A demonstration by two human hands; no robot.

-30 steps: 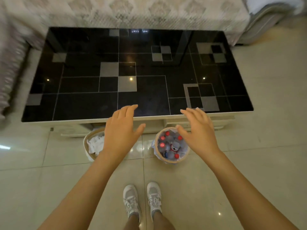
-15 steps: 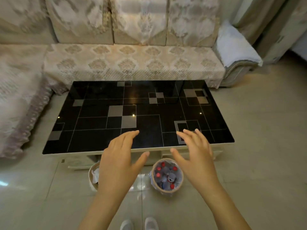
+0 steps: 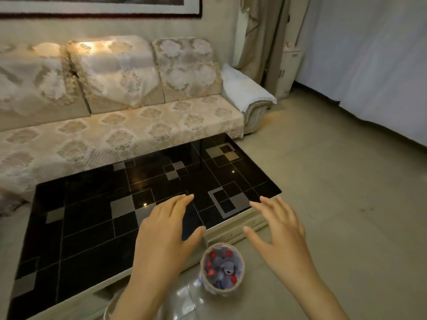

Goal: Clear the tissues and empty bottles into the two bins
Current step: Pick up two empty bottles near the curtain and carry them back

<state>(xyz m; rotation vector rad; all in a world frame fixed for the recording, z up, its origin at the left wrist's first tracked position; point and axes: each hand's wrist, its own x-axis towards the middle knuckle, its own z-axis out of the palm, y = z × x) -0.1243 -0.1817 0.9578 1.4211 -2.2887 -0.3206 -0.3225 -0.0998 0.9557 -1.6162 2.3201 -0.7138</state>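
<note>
Nearest you, at the bottom edge left of centre, only a sliver of a pale bin rim (image 3: pixel 108 308) shows behind your left forearm; you cannot tell what lies in it. Just right of that arm, a round bin (image 3: pixel 240 284) stands on the tiled floor (image 3: pixel 346 204) below the near edge of the coffee table, and it holds empty bottles (image 3: pixel 218 265) with red caps.

Your left hand (image 3: pixel 161 236) hovers above the near part of the black tiled surface (image 3: pixel 87 222), palm down, fingers (image 3: pixel 182 200) straight and close together, thumb spread to the right, holding nothing. Your right hand (image 3: pixel 280 236) hangs to the right of it, over the table's near right corner and the floor, fingers spread wide and relaxed, also holding nothing. The two hands are apart, with the bottle bin below the gap between them.

Beyond the surface runs a sofa (image 3: pixel 120 135) under a patterned cover, with a white towel (image 3: pixel 245 91) over its right arm. Curtains (image 3: pixel 261 38) hang at the far right
</note>
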